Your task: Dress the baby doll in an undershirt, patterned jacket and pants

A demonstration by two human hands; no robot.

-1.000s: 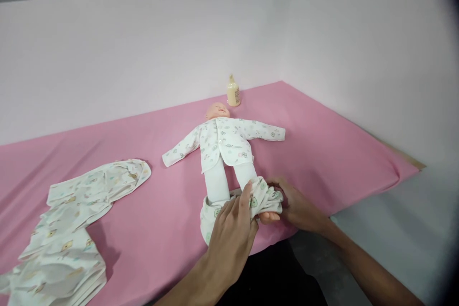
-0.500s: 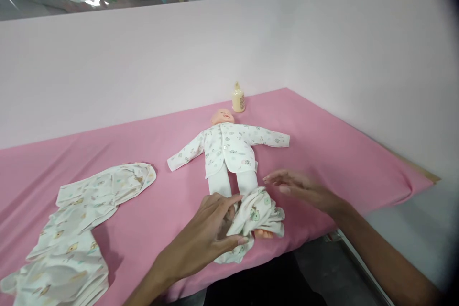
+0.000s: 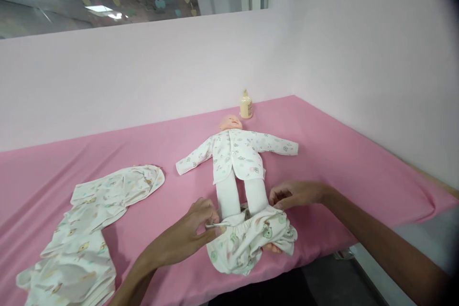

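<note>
A baby doll (image 3: 231, 123) lies on its back, head toward the wall, in a white printed jacket (image 3: 236, 155) with its arms spread. Bunched around its lower white legs (image 3: 228, 195) is a pair of printed baby pants (image 3: 238, 244). My left hand (image 3: 201, 224) pinches the waistband at its left edge, thumb and fingers closed on the cloth. At the right edge of the same waistband, my right hand (image 3: 296, 193) has its fingers curled closed on the fabric. Some of the doll's toes (image 3: 271, 247) peek out from a pant leg; the other foot is hidden.
The pink-covered table (image 3: 143, 229) meets a white wall behind and at the right. A pale yellow pump bottle (image 3: 245, 105) stands behind the doll's head. A printed white cloth garment (image 3: 84, 234) lies spread at the left. The table's front edge is close to the pants.
My right hand has come down from open in the air to grip the waistband. My left hand has shifted to the waistband's left edge, and the pants are spread wider across both legs.
</note>
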